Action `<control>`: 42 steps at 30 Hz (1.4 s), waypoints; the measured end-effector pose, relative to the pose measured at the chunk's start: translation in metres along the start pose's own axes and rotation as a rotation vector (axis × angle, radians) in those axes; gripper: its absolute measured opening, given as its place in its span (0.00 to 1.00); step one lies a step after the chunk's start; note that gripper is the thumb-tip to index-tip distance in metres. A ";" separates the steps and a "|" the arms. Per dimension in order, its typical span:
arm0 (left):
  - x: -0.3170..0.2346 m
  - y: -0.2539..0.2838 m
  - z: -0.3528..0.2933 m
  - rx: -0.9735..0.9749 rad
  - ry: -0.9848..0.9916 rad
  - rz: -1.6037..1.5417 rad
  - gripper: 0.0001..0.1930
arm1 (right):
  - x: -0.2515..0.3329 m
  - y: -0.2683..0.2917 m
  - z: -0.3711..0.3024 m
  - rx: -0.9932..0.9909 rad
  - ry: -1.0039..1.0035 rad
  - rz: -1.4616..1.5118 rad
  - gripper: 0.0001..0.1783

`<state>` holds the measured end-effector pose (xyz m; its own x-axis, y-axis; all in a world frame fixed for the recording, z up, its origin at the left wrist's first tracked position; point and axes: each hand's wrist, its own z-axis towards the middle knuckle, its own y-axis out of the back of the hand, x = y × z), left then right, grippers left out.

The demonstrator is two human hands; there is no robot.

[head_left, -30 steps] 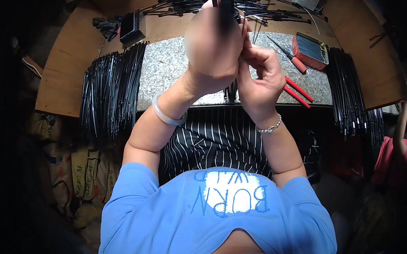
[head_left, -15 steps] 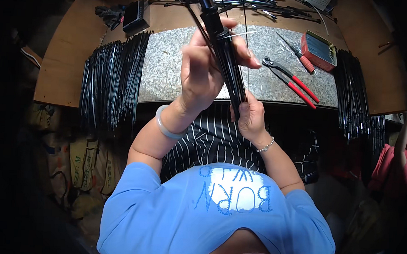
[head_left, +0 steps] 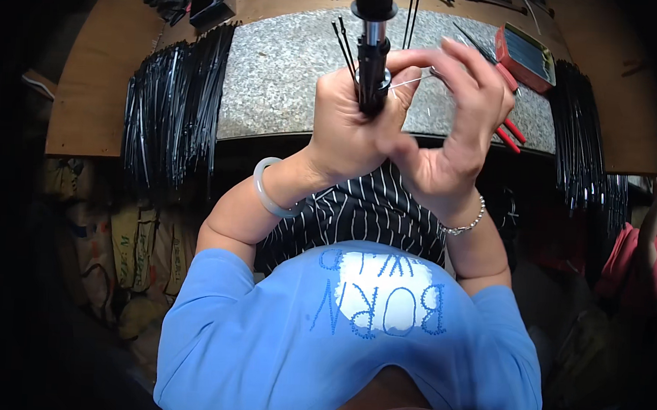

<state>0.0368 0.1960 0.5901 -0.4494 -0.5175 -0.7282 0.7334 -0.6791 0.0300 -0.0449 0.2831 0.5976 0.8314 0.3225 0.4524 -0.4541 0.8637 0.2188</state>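
Note:
A black umbrella frame (head_left: 373, 55), with its shaft tipped up toward me and thin ribs around it, is gripped near its lower end by my left hand (head_left: 343, 135). From a ring on the frame a thin pale wire (head_left: 409, 82) sticks out to the right. My right hand (head_left: 453, 163) is just right of the frame, somewhat blurred, its thumb and bent fingers spread apart in a curve. The wire's free end lies against or in front of its fingers; I cannot tell whether they touch it. Behind that hand, cutting pliers (head_left: 509, 136) show only parts of their red handles.
Bundles of thin black ribs hang over the bench edge at left (head_left: 174, 108) and right (head_left: 581, 136). A red tin (head_left: 525, 59) of thin rods and a red-handled pointed tool (head_left: 507, 76) lie on the speckled slab (head_left: 276, 76). A black box (head_left: 213, 2) stands far left.
The umbrella frame has swung upright toward me. My left hand has closed around it lower down. My right hand has left the frame's lower end and risen beside the wire.

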 end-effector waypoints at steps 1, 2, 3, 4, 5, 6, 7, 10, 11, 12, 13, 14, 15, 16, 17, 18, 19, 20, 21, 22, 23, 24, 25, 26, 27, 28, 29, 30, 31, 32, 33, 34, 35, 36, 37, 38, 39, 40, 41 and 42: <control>0.005 -0.003 -0.002 -0.030 -0.089 -0.003 0.13 | 0.003 0.005 0.010 0.051 0.117 -0.169 0.17; 0.008 -0.005 -0.003 -0.062 -0.179 -0.004 0.13 | 0.004 0.007 0.013 0.104 0.236 -0.335 0.15; 0.008 -0.003 -0.003 -0.059 -0.175 -0.010 0.13 | 0.000 0.009 0.007 0.136 0.205 -0.308 0.10; 0.005 0.004 -0.001 -0.059 -0.072 -0.014 0.13 | -0.004 0.013 -0.001 0.169 0.175 -0.278 0.05; 0.000 0.012 0.001 -0.056 0.030 -0.019 0.13 | -0.009 0.023 -0.009 0.236 0.045 -0.232 0.03; -0.006 0.022 0.002 -0.064 0.128 -0.010 0.13 | -0.024 0.032 -0.019 0.253 -0.024 -0.242 0.03; -0.009 0.028 0.002 -0.074 0.227 -0.001 0.13 | -0.043 0.043 -0.030 0.272 -0.092 -0.251 0.04; -0.009 0.031 -0.003 -0.060 0.253 0.010 0.12 | -0.095 0.083 -0.053 0.339 -0.182 -0.509 0.07; -0.009 0.031 -0.004 -0.047 0.264 0.008 0.12 | -0.115 0.096 -0.063 0.429 -0.095 -0.676 0.07; -0.008 0.028 -0.004 -0.025 0.278 0.001 0.12 | -0.125 0.104 -0.068 0.514 -0.014 -0.850 0.08; -0.007 0.027 -0.005 -0.030 0.278 0.002 0.12 | -0.128 0.104 -0.067 0.517 -0.010 -0.847 0.08; -0.006 0.025 -0.006 -0.043 0.283 0.017 0.11 | -0.130 0.104 -0.066 0.569 -0.100 -0.810 0.08; -0.005 0.023 -0.006 -0.054 0.288 0.032 0.10 | -0.131 0.104 -0.065 0.619 -0.192 -0.772 0.09; -0.004 0.022 -0.006 -0.065 0.294 0.046 0.09 | -0.132 0.105 -0.064 0.668 -0.284 -0.734 0.10; -0.004 0.021 -0.006 -0.074 0.299 0.059 0.09 | -0.131 0.106 -0.063 0.715 -0.377 -0.696 0.11; -0.003 0.021 -0.006 -0.076 0.299 0.059 0.09 | -0.128 0.106 -0.060 0.716 -0.376 -0.695 0.11; -0.003 0.022 -0.005 -0.077 0.304 0.077 0.09 | -0.119 0.108 -0.057 0.677 -0.447 -0.465 0.10; -0.003 0.023 -0.004 -0.083 0.307 0.098 0.08 | -0.109 0.109 -0.052 0.635 -0.509 -0.230 0.09; -0.003 0.023 -0.005 -0.084 0.313 0.117 0.08 | -0.098 0.110 -0.049 0.586 -0.571 0.002 0.09; -0.002 0.024 -0.005 -0.085 0.319 0.135 0.08 | -0.088 0.109 -0.046 0.531 -0.629 0.234 0.08; -0.001 0.023 -0.005 -0.081 0.321 0.131 0.08 | -0.080 0.108 -0.044 0.528 -0.632 0.230 0.08; 0.001 0.023 -0.005 -0.073 0.321 0.143 0.08 | -0.070 0.107 -0.042 0.523 -0.685 0.360 0.08; 0.003 0.021 -0.005 -0.067 0.321 0.156 0.08 | -0.063 0.104 -0.041 0.517 -0.734 0.493 0.07; 0.005 0.020 -0.005 -0.062 0.320 0.170 0.08 | -0.055 0.099 -0.039 0.508 -0.780 0.626 0.07; 0.007 0.019 -0.006 -0.056 0.319 0.184 0.08 | -0.048 0.093 -0.036 0.499 -0.824 0.761 0.06; 0.007 0.017 -0.006 -0.056 0.319 0.179 0.08 | -0.038 0.084 -0.032 0.476 -0.750 0.675 0.06; 0.006 0.014 -0.006 -0.049 0.309 0.191 0.08 | -0.030 0.072 -0.029 0.454 -0.676 0.590 0.06; 0.005 0.011 -0.007 -0.039 0.298 0.199 0.08 | -0.025 0.061 -0.026 0.453 -0.678 0.582 0.06; 0.004 0.007 -0.007 -0.027 0.287 0.208 0.08 | -0.026 0.048 -0.024 0.355 -0.531 0.444 0.10; 0.004 0.004 -0.007 -0.014 0.276 0.218 0.07 | -0.027 0.037 -0.021 0.260 -0.384 0.307 0.14; 0.006 0.001 -0.008 -0.010 0.275 0.215 0.07 | -0.025 0.028 -0.018 0.256 -0.384 0.303 0.14; 0.009 -0.002 -0.010 -0.016 0.256 0.181 0.07 | -0.022 0.019 -0.016 0.228 -0.358 0.306 0.13; 0.013 -0.003 -0.013 -0.023 0.237 0.151 0.07 | -0.020 0.010 -0.013 0.201 -0.330 0.312 0.13; 0.016 -0.004 -0.015 -0.031 0.219 0.119 0.07 | -0.018 0.003 -0.010 0.174 -0.302 0.317 0.12; 0.018 -0.005 -0.016 -0.039 0.200 0.088 0.07 | -0.018 0.001 -0.009 0.147 -0.274 0.322 0.12; 0.018 -0.005 -0.017 -0.040 0.200 0.089 0.07 | -0.019 0.000 -0.009 0.148 -0.274 0.324 0.12; 0.018 -0.005 -0.019 -0.051 0.206 0.079 0.07 | -0.020 -0.001 -0.010 0.155 -0.275 0.341 0.11; 0.017 -0.004 -0.020 -0.063 0.212 0.068 0.07 | -0.021 -0.001 -0.011 0.164 -0.275 0.358 0.10; 0.017 -0.004 -0.021 -0.075 0.218 0.057 0.07 | -0.022 -0.001 -0.012 0.172 -0.274 0.374 0.10; 0.016 -0.004 -0.021 -0.088 0.223 0.045 0.07 | -0.022 -0.001 -0.012 0.181 -0.274 0.390 0.09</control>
<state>0.0378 0.2013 0.5638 -0.2983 -0.4118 -0.8611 0.7962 -0.6049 0.0134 -0.0592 0.2799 0.5774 0.4856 0.4735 0.7348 -0.7824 0.6104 0.1238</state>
